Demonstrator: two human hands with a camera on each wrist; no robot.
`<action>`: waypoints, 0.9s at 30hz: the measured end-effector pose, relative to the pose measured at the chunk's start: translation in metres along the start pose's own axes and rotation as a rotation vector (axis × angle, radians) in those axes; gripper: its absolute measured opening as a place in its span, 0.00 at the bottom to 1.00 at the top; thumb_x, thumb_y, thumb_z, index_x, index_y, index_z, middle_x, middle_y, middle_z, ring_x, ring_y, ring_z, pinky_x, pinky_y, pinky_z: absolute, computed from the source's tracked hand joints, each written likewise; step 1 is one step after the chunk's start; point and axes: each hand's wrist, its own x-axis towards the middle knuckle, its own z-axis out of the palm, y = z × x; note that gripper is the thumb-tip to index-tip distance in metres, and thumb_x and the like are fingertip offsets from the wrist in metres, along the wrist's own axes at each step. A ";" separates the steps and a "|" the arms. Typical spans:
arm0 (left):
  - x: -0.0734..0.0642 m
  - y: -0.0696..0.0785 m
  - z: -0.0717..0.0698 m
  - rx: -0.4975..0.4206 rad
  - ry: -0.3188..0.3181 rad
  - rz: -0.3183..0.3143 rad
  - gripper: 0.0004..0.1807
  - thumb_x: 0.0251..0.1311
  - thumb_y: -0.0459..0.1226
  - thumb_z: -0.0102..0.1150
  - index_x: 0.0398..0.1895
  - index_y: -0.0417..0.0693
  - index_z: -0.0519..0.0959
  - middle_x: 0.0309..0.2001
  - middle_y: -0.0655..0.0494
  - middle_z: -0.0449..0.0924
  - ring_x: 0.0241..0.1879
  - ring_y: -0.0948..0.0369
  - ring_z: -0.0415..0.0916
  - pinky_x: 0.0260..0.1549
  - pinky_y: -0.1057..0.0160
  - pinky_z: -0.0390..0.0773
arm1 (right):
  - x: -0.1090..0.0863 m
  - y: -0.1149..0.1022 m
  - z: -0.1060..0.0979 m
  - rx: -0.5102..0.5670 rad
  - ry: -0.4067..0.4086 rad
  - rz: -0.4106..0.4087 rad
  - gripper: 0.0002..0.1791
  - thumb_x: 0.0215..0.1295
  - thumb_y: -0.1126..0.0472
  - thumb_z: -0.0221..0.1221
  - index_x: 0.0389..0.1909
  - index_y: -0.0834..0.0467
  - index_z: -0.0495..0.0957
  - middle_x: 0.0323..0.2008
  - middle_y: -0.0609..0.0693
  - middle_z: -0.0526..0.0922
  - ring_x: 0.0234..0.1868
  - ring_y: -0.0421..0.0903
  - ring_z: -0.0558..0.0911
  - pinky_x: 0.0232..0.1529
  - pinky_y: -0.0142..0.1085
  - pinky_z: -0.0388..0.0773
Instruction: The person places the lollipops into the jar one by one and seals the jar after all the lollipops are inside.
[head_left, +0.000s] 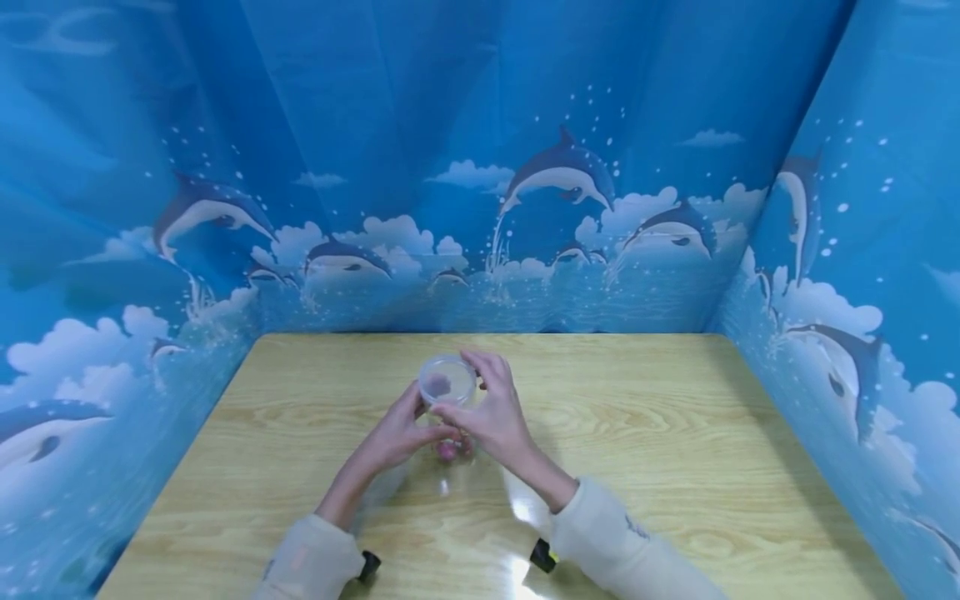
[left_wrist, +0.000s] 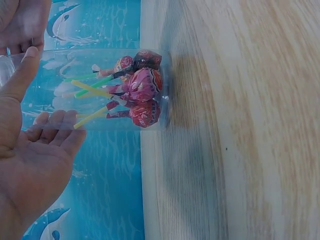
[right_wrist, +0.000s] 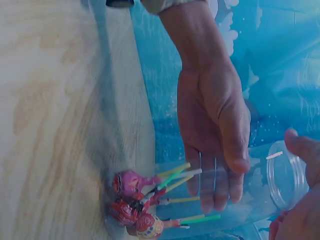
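Observation:
A tall clear plastic jar (head_left: 447, 367) stands upright on the wooden table, its round clear top facing the head camera. Several lollipops (left_wrist: 143, 86) in pink and red wrappers sit heads-down at its bottom, with yellow, green and white sticks pointing up. My left hand (head_left: 397, 435) holds the jar's side from the left, thumb on the near side and fingers around the back. From the right, my right hand (head_left: 491, 410) grips the jar's round top (right_wrist: 286, 175), thumb on the near edge and fingers on the far edge.
The light wooden table (head_left: 637, 433) ends at a blue dolphin-print curtain (head_left: 465, 208) at the back and sides. Small black objects (head_left: 543, 556) sit by the sleeve cuffs. Glare marks the table's near middle.

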 end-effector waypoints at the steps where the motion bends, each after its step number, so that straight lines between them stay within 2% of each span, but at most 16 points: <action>1: 0.000 0.000 0.000 0.001 0.001 -0.007 0.51 0.54 0.35 0.78 0.79 0.42 0.57 0.73 0.40 0.66 0.73 0.43 0.63 0.74 0.42 0.61 | -0.002 -0.001 0.000 0.002 0.020 -0.004 0.46 0.48 0.56 0.81 0.68 0.65 0.73 0.60 0.57 0.75 0.54 0.55 0.75 0.52 0.50 0.78; 4: 0.000 0.001 0.001 0.007 0.009 -0.017 0.51 0.54 0.34 0.78 0.79 0.42 0.58 0.73 0.41 0.67 0.73 0.43 0.63 0.74 0.43 0.61 | -0.009 -0.004 -0.002 -0.004 0.083 -0.022 0.41 0.48 0.60 0.81 0.64 0.65 0.76 0.56 0.57 0.78 0.50 0.55 0.77 0.48 0.47 0.79; 8: 0.000 0.002 0.001 0.008 0.024 -0.009 0.50 0.53 0.32 0.77 0.78 0.40 0.59 0.71 0.41 0.69 0.73 0.42 0.64 0.74 0.42 0.60 | -0.017 -0.005 -0.008 0.003 0.145 -0.067 0.29 0.51 0.66 0.79 0.55 0.65 0.82 0.49 0.55 0.84 0.45 0.53 0.80 0.44 0.40 0.81; 12: 0.001 0.002 0.001 0.002 0.026 0.007 0.50 0.53 0.31 0.78 0.77 0.40 0.60 0.70 0.40 0.70 0.72 0.42 0.65 0.74 0.43 0.60 | -0.017 -0.004 -0.018 0.048 0.143 -0.098 0.22 0.55 0.67 0.76 0.51 0.63 0.84 0.46 0.55 0.86 0.45 0.51 0.80 0.43 0.38 0.80; 15: 0.001 0.002 0.002 -0.002 0.029 0.010 0.50 0.52 0.31 0.78 0.77 0.39 0.60 0.71 0.40 0.69 0.73 0.42 0.64 0.74 0.43 0.59 | -0.008 0.001 -0.027 0.083 0.061 -0.072 0.27 0.57 0.64 0.76 0.58 0.62 0.81 0.53 0.56 0.83 0.52 0.50 0.78 0.49 0.43 0.80; 18: 0.000 0.002 0.002 0.000 0.026 0.004 0.51 0.53 0.31 0.78 0.78 0.39 0.58 0.72 0.39 0.68 0.74 0.42 0.62 0.75 0.44 0.59 | 0.004 0.008 -0.033 0.121 -0.078 -0.014 0.35 0.60 0.62 0.74 0.68 0.60 0.75 0.63 0.54 0.78 0.61 0.50 0.75 0.57 0.49 0.79; 20: 0.000 0.003 0.001 -0.003 0.022 0.001 0.52 0.52 0.31 0.78 0.78 0.39 0.57 0.73 0.40 0.67 0.74 0.42 0.61 0.75 0.44 0.58 | 0.012 0.014 -0.036 0.156 -0.182 0.015 0.39 0.62 0.60 0.73 0.73 0.59 0.70 0.68 0.55 0.75 0.65 0.51 0.74 0.63 0.49 0.77; 24: -0.001 0.002 0.001 -0.010 0.017 0.005 0.52 0.53 0.30 0.77 0.79 0.39 0.57 0.73 0.39 0.66 0.75 0.42 0.60 0.75 0.44 0.57 | 0.022 0.020 -0.036 0.216 -0.346 0.045 0.42 0.66 0.56 0.70 0.78 0.57 0.64 0.73 0.53 0.70 0.68 0.53 0.73 0.67 0.52 0.73; 27: 0.000 0.001 0.001 -0.007 0.012 0.001 0.52 0.54 0.30 0.77 0.80 0.41 0.56 0.74 0.40 0.65 0.75 0.43 0.59 0.75 0.44 0.57 | 0.022 0.022 -0.036 0.226 -0.400 0.059 0.42 0.67 0.51 0.69 0.78 0.55 0.63 0.74 0.52 0.70 0.65 0.55 0.76 0.65 0.53 0.74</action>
